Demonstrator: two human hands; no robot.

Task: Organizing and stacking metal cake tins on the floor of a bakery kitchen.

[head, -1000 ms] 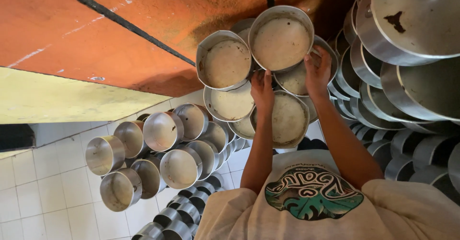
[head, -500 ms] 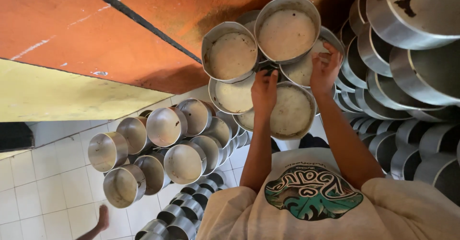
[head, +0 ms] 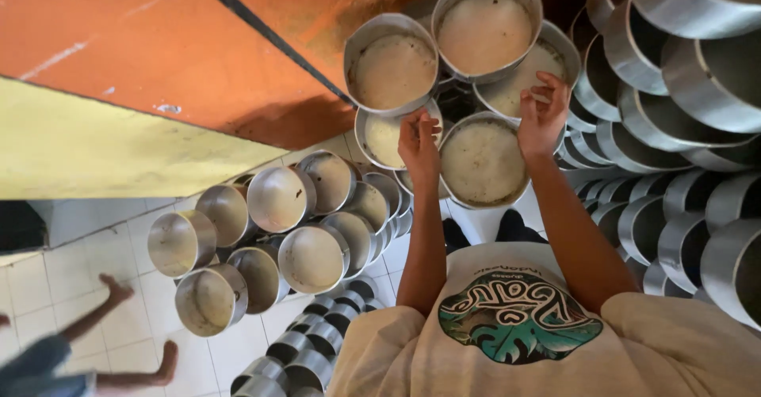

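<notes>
Head view, looking down past a cream T-shirt (head: 539,341) with a green print.

Left hand (head: 418,145): fingers curled narrow on the left rim of the nearest filled round pan (head: 483,161), gripping the edge. Right hand (head: 542,115): fingers bent, loosely open, touching the same pan's right rim where it meets the pan behind; cannot tell whether it truly grips.

Filled pans, pale batter inside, counted five in a tight cluster in front of the chest: the held one nearest; one at far top (head: 485,24); one upper left (head: 391,65); one partly hidden under it (head: 382,137); one at right behind the right hand (head: 519,76). All are touching or overlapping.

Empty aluminium pans: a stacked group at lower left (head: 277,230), roughly ten faces showing, more in rows below on the white tiled floor (head: 95,246); exact total cannot be told. A second mass of empty pans (head: 674,127) fills the right edge, overlapping, uncounted.

Orange and yellow wall (head: 158,72) at upper left, crossed by one black cable (head: 261,28). Another person's bare feet, two, at lower left (head: 119,290).
</notes>
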